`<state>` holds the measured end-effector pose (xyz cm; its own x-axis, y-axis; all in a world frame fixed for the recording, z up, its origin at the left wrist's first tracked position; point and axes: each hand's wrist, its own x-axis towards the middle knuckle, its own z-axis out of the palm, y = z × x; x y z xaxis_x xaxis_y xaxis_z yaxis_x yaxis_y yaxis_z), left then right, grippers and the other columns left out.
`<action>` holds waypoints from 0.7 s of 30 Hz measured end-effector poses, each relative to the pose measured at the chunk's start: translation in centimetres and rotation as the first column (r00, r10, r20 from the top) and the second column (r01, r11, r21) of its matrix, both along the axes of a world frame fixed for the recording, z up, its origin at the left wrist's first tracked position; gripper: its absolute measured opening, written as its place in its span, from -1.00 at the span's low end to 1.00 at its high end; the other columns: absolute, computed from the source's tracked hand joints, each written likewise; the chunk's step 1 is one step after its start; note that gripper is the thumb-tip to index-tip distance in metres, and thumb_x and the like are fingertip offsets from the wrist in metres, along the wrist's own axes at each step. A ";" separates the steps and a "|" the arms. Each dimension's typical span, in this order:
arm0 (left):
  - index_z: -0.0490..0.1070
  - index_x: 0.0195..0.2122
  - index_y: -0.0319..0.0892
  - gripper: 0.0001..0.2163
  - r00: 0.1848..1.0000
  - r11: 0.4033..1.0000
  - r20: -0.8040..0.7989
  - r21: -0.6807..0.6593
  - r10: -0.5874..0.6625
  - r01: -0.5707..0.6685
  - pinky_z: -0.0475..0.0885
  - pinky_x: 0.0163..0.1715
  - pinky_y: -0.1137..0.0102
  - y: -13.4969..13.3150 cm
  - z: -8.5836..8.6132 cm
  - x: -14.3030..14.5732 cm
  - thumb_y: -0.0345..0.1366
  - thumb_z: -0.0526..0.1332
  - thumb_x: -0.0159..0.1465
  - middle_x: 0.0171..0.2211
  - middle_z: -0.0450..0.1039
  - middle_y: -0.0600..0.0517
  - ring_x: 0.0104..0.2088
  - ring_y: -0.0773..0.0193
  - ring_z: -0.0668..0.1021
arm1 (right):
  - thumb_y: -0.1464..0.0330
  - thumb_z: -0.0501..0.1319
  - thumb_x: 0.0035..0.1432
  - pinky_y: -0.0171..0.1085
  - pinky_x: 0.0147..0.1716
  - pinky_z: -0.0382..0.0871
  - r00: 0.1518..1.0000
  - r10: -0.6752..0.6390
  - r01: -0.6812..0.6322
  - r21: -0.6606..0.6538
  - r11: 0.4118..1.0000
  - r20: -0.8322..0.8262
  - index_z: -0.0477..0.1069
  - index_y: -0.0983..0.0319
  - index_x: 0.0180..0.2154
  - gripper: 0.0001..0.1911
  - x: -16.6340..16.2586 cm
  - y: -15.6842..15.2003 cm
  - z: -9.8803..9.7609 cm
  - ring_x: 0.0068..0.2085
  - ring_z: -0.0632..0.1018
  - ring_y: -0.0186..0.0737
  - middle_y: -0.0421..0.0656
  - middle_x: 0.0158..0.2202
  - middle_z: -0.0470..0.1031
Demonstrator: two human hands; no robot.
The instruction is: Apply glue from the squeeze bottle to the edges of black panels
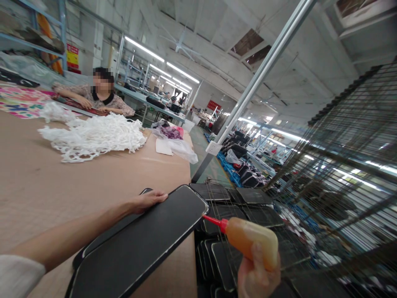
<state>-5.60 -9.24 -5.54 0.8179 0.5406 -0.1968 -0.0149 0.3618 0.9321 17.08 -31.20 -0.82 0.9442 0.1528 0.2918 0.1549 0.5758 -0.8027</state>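
Observation:
My left hand (154,198) grips the far left edge of a black rounded panel (139,244), its fingers on the top face. The panel has a pale line along its rim and lies tilted over the table's near right edge. Beneath it, a second black panel (107,236) partly shows. In my right hand (260,273) is a squeeze bottle (252,240) of amber liquid with a red nozzle. The nozzle tip is at the panel's right corner; whether it touches, I cannot tell.
White netting (99,134) lies on the brown table (124,178), near a plastic bag (182,151). Across the table sits a person (104,93). A wire rack (350,136) stands at the right, with stacked black panels (254,196) beside the table. A slanted metal post (248,99) rises ahead.

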 end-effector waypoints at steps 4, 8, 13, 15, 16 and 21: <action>0.39 -0.46 -0.23 -0.58 1.000 1.000 -0.007 -0.029 0.005 -0.005 0.27 -0.58 0.51 0.1 -0.5 0.0 0.06 0.33 -0.07 -0.57 0.44 0.09 -0.61 0.39 0.41 | 0.30 0.44 -0.27 -0.43 -0.31 0.37 0.997 0.047 -0.049 -0.027 0.998 -0.066 0.36 0.23 -0.24 -0.51 -0.3 0.1 -0.4 -0.29 0.43 -0.37 -0.25 -0.30 0.39; 0.40 -0.46 -0.24 -0.58 1.000 1.000 -0.001 -0.030 -0.002 0.002 0.30 -0.55 0.49 0.0 -0.3 -0.2 0.05 0.34 -0.07 -0.55 0.45 0.08 -0.59 0.39 0.42 | 0.29 0.44 -0.27 -0.42 -0.31 0.38 0.993 0.066 -0.072 -0.052 0.996 -0.101 0.37 0.25 -0.21 -0.48 -0.3 0.0 -1.2 -0.27 0.43 -0.35 -0.22 -0.25 0.39; 0.40 -0.46 -0.24 -0.59 1.000 0.999 -0.014 -0.041 0.003 -0.004 0.30 -0.54 0.48 -0.1 -0.2 -0.2 0.05 0.33 -0.07 -0.54 0.46 0.07 -0.59 0.38 0.42 | 0.28 0.41 -0.22 -0.44 -0.33 0.36 0.990 0.120 -0.128 -0.121 0.984 -0.072 0.37 0.25 -0.22 -0.54 -0.3 -0.2 -1.9 -0.27 0.42 -0.35 -0.24 -0.31 0.40; 0.41 -0.44 -0.24 -0.59 1.000 0.999 -0.011 -0.051 0.006 -0.006 0.31 -0.53 0.48 0.0 -0.4 -0.1 0.05 0.34 -0.07 -0.54 0.47 0.07 -0.58 0.37 0.43 | 0.27 0.41 -0.23 -0.44 -0.38 0.36 0.991 0.114 -0.123 -0.151 0.981 -0.070 0.37 0.25 -0.24 -0.55 -0.4 -0.3 -2.1 -0.30 0.42 -0.34 -0.23 -0.32 0.39; 0.41 -0.43 -0.24 -0.59 1.000 0.998 -0.006 -0.060 0.005 -0.005 0.31 -0.53 0.47 0.1 -0.6 -0.1 0.05 0.34 -0.07 -0.53 0.47 0.07 -0.58 0.37 0.43 | 0.27 0.41 -0.22 -0.44 -0.39 0.36 0.990 0.119 -0.129 -0.156 0.979 -0.072 0.37 0.24 -0.23 -0.54 -0.5 -0.3 -2.2 -0.30 0.42 -0.34 -0.22 -0.31 0.39; 0.42 -0.43 -0.25 -0.58 1.000 0.996 0.005 -0.081 0.030 -0.029 0.32 -0.51 0.46 0.4 -1.0 0.1 0.04 0.35 -0.09 -0.53 0.48 0.07 -0.59 0.37 0.44 | 0.27 0.42 -0.27 -0.35 -0.40 0.39 0.997 0.076 -0.080 -0.175 0.981 -0.031 0.37 0.21 -0.23 -0.51 -0.9 -0.1 -2.8 -0.28 0.44 -0.26 -0.20 -0.26 0.38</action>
<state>-5.52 -8.88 -6.50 0.8031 0.5472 -0.2357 -0.0325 0.4353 0.8997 16.20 -31.33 -3.63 0.9339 0.2729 0.2311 0.0944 0.4352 -0.8954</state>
